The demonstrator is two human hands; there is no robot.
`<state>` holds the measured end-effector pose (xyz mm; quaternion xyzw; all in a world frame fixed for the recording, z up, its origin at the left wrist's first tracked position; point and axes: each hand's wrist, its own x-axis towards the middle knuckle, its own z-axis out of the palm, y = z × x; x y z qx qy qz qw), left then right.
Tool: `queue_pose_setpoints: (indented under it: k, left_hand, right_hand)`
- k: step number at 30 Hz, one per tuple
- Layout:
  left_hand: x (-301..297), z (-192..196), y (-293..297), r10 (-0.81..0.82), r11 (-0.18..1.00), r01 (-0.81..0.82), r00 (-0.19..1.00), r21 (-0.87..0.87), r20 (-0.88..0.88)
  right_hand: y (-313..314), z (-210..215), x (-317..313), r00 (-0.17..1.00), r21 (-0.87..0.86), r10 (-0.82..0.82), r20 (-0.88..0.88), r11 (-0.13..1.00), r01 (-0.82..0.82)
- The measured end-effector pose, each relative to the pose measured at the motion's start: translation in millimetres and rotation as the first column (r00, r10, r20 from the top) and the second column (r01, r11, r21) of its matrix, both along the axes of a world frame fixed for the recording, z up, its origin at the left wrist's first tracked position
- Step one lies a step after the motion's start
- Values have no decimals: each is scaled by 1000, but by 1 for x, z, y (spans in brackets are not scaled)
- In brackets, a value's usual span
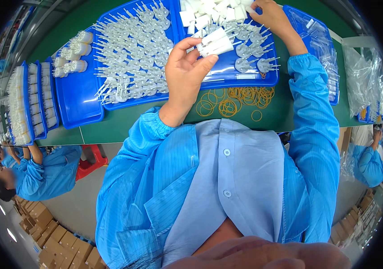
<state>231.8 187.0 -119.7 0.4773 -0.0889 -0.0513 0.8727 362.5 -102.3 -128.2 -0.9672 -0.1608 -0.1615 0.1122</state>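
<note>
White bundle of stubby, plastic-looking pieces (216, 42) is what's in hand here, held up over the middle of the shiny blue plastic tray (252, 83), which I'll use as the landmark. The bare left hand (184, 76) has it pinched between thumb and fingers above the tray's left half, with the bundle sticking out to the right of the grip. Its long axis looks slanted, from the tray's near left toward its far right. The bare right hand (272, 18) is at the tray's far right corner, so the bundle sits to its left and closer to the wearer, while the loose heap of white chunky pieces (209, 11) at the tray's far end lies just left of those fingertips. So the right hand is the nearer one to the heap's right edge, and the left is the one on the bundle. Clear plastic spiky pieces (245, 65) stand in the tray's right side, and tan rubber bands (229, 106) lie just off its near edge. Hard-to-see stuff: the right fingertips meet white pieces right up at the top, so I can't tell if they're gripping one or just touching. The heap is cut off up there too, the left fingers behind the bundle are partly hidden, and I can't count its pieces for sure.
</note>
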Motion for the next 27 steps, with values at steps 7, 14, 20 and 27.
queue_pose_setpoints:
  k: [7, 14, 20, 27]
  left_hand:
    - [-2, 0, -2, 50, 996, -57, 994, 68, 94]
    - [0, -6, -2, 86, 974, -139, 957, 180, 276]
    - [-6, -5, -6, 76, 934, -218, 896, 285, 437]
    - [-3, -7, -7, 39, 920, -219, 875, 323, 483]
  right_hand:
    - [-6, 21, -10, 979, 195, 56, -196, 981, -17]
    - [10, 79, -86, 935, 807, 147, -323, 559, 191]
    - [41, 69, -140, 968, 837, 212, -137, 547, -1]
    - [43, 41, -144, 962, 847, 247, -114, 530, -36]
